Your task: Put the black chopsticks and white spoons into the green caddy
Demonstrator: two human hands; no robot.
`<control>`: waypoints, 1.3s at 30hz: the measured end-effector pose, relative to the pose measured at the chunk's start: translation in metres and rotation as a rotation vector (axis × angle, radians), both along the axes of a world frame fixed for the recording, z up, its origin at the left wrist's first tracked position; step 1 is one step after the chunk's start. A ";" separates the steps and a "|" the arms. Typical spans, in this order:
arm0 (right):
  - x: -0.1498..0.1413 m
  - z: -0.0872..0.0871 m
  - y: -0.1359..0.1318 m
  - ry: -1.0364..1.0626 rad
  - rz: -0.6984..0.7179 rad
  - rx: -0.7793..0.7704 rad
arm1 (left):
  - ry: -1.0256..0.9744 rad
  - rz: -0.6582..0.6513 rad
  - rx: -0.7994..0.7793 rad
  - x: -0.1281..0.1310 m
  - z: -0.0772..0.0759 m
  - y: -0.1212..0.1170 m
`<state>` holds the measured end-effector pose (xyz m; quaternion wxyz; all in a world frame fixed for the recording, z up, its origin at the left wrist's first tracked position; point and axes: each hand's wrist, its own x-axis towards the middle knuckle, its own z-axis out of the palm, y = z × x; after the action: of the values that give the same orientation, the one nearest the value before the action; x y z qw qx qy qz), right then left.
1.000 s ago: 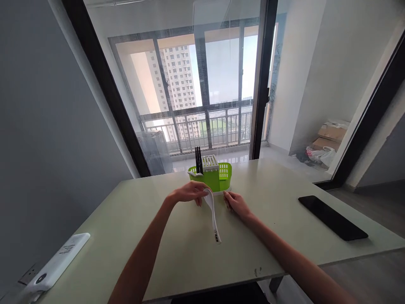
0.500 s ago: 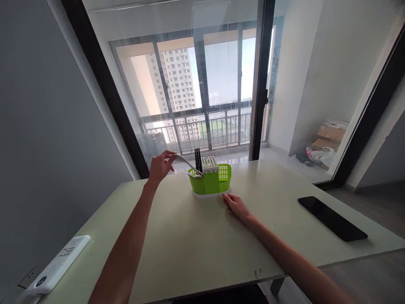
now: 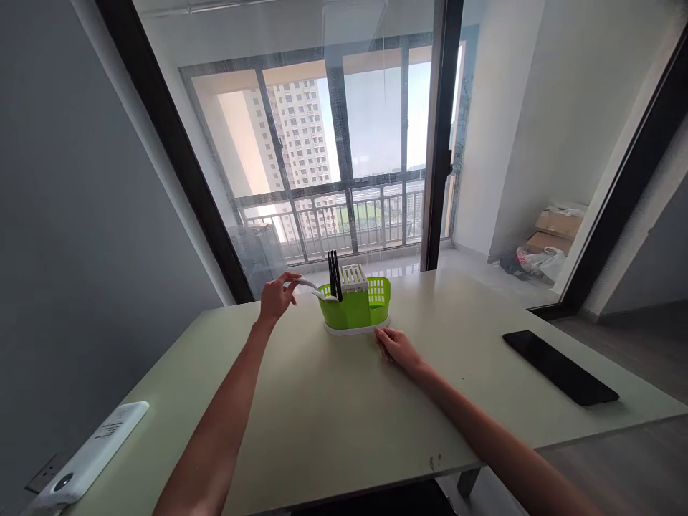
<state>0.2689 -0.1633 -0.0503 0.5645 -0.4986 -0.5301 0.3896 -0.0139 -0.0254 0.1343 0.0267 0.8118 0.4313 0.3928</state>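
A green cutlery holder [image 3: 355, 309] with a white base and a white slotted top stands toward the far side of the table. Black chopsticks [image 3: 334, 274] rise upright from its left part. My left hand [image 3: 278, 295] pinches the end of a white spoon [image 3: 308, 283], whose other end reaches the holder's left rim. A second pale utensil seems to lie at that rim, too small to tell apart clearly. My right hand [image 3: 396, 345] rests on the table with fingers curled at the holder's front right base; whether they grip its edge is hidden.
On the pale table [image 3: 322, 430], a black phone-like slab [image 3: 559, 367] lies to the right. A white device [image 3: 99, 451] with a dark round spot is at the left edge. Behind the table stands a glass door with dark frames; cardboard boxes [image 3: 559, 226] and bags sit beyond it.
My left hand has come down and slightly right, and the spoon now lies flatter, lower against the holder's left side. My right hand stays by the base. The view has shifted a little.
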 end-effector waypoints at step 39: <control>0.005 0.018 0.037 -0.799 -0.491 0.094 | -0.208 0.182 -0.469 -0.073 -0.137 -0.046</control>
<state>0.2742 -0.1263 -0.0326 0.4136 -0.6941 -0.5892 -0.0023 -0.0870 -0.0710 -0.0023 0.2227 0.6965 0.5766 0.3643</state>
